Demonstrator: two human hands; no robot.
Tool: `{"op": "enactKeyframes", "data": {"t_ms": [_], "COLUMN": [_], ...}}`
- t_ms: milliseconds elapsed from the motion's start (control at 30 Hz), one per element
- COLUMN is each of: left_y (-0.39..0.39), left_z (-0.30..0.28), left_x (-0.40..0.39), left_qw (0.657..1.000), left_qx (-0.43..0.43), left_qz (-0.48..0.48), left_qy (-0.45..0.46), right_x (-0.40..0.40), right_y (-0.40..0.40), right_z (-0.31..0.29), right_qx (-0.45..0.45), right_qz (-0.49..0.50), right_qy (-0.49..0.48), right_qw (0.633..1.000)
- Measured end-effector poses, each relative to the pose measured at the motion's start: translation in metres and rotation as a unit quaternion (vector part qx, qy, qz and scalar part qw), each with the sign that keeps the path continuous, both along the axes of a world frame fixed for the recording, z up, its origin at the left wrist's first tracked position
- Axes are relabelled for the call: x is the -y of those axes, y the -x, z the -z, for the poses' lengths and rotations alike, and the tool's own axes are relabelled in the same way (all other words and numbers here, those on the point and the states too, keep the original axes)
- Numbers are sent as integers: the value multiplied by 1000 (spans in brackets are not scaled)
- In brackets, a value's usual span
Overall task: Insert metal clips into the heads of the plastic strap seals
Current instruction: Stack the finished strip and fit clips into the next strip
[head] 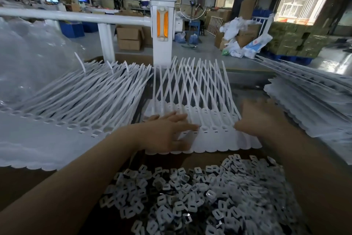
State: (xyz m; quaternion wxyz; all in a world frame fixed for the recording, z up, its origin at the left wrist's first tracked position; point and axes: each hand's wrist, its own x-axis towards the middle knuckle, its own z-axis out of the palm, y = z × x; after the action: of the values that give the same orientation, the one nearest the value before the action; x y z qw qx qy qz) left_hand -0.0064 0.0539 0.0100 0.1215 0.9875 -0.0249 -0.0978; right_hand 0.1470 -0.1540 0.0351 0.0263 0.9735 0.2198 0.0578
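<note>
A joined row of white plastic strap seals (219, 139) lies flat in the middle of the table, heads toward me, straps fanning away. My left hand (167, 131) rests on the left part of this row with fingers spread and straight, touching the heads. At the right end of the row is my right hand (255, 118), blurred; its fingers look loosely bent over the heads and I cannot tell whether it holds anything. A heap of small metal clips (200, 196) lies close to me below the row.
A big stack of strap seal rows (76, 105) lies to the left, another stack (314, 105) to the right. Clear plastic bags (28, 59) bulge at far left. Behind the table stand a white post (162, 30) and a white rail (76, 16).
</note>
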Motion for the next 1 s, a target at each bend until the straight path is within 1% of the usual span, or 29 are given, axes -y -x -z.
{"op": "enactKeyframes", "data": {"t_ms": [33, 67, 100, 133, 167, 200, 233, 267, 367, 433, 533, 600, 633, 667, 700, 767, 833, 900, 1000], "left_y": [0, 0, 1, 2, 3, 4, 4, 5, 5, 6, 6, 5, 5, 5, 6, 9, 11, 11, 9], "left_z": [0, -1, -2, -3, -3, -4, -5, -6, -8, -11, -17, -22, -24, -26, -26, -26, -26, -24, -22], "left_x": [0, -1, -1, -2, -3, -3, -3, -3, -1, -1, -2, -4, -5, -8, -11, -19, -22, -21, -19], "left_qw": [1000, 999, 999, 998, 997, 995, 994, 993, 993, 991, 975, 963, 961, 965, 973, 985, 984, 984, 985], "left_qx": [-9, -21, -33, -45, -56, -67, -76, -82, -82, -74, -30, 5, 15, 20, 15, -24, -81, -120, -138], "left_qz": [12, 23, 33, 42, 49, 55, 62, 67, 68, 54, 7, -27, -42, -53, -58, -59, -55, -42, -38], "left_qy": [5, 10, 16, 22, 31, 40, 47, 50, 56, 99, 220, 267, 272, 256, 221, 162, 148, 125, 92], "right_x": [-2, -5, -9, -13, -16, -19, -22, -25, -31, -36, -42, -45, -46, -46, -46, -46, -47, -47, -45], "right_y": [5, 11, 20, 30, 40, 49, 55, 61, 75, 85, 95, 99, 100, 101, 102, 102, 103, 103, 100], "right_z": [-4, -10, -16, -21, -24, -25, -25, -25, -29, -29, -23, -20, -20, -20, -20, -21, -21, -20, -20], "right_qx": [19, -17, -100, -190, -262, -307, -330, -338, -352, -359, -324, -307, -300, -295, -289, -282, -288, -294, -306], "right_qz": [-62, -134, -203, -253, -289, -317, -339, -356, -399, -421, -433, -425, -420, -417, -416, -416, -416, -418, -415], "right_qy": [-23, -62, -96, -97, -65, -21, 13, 25, -14, -3, 35, 49, 53, 56, 60, 71, 79, 82, 73], "right_qw": [998, 989, 969, 944, 918, 897, 881, 871, 847, 833, 840, 850, 855, 858, 860, 861, 859, 856, 854]}}
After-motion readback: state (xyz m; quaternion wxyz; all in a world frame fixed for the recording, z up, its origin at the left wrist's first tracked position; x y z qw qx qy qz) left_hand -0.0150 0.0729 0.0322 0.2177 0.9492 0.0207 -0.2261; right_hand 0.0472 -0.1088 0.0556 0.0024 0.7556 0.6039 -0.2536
